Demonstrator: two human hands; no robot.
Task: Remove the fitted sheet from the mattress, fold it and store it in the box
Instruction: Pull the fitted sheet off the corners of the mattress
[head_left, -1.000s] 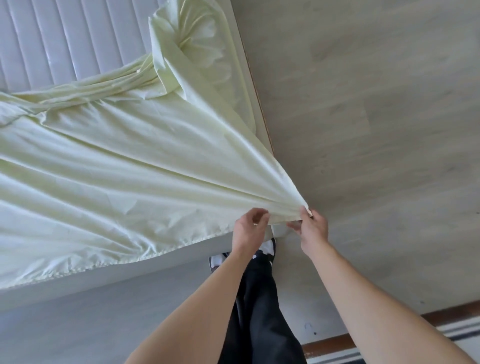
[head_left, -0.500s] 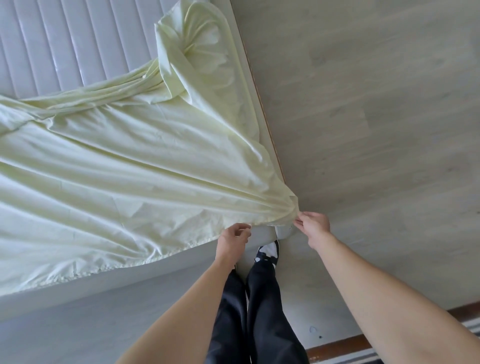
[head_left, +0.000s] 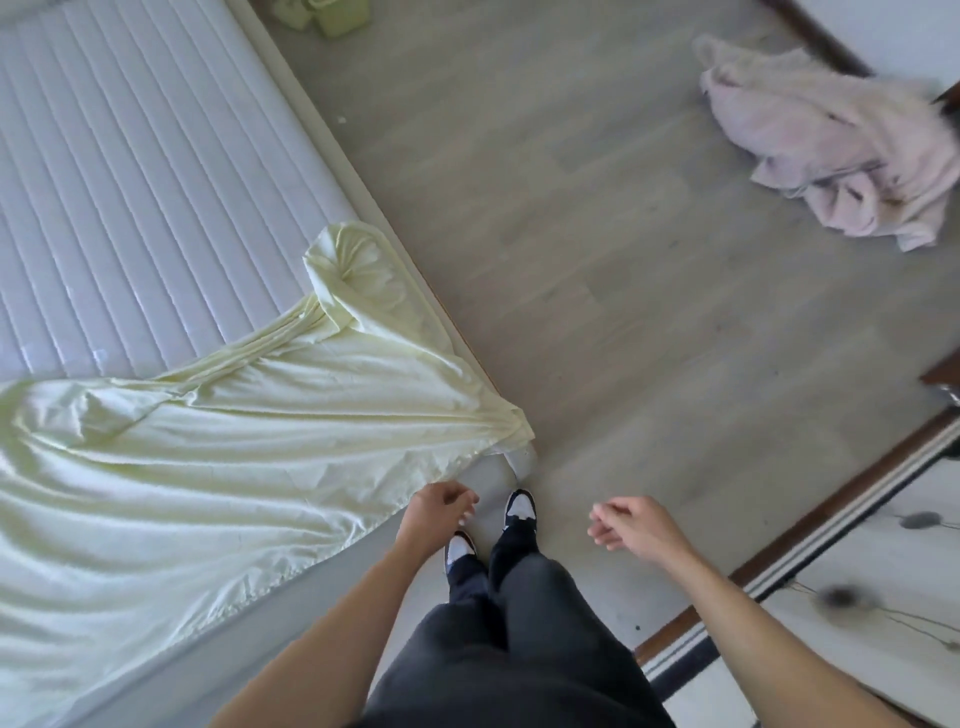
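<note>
2 empty, loosely curled hands, left hand (head_left: 434, 514) and right hand (head_left: 631, 527), hover off the mattress (head_left: 130, 171) corner, where the light, limp, slippery fitted sheet (head_left: 208, 457) lies bunched, best gripped at its gathered elastic corner.

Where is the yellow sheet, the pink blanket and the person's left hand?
yellow sheet (head_left: 218, 467), head view, on its wrinkled middle.
pink blanket (head_left: 831, 150), head view, on the middle of the heap.
left hand (head_left: 434, 514), head view, on its back.
</note>
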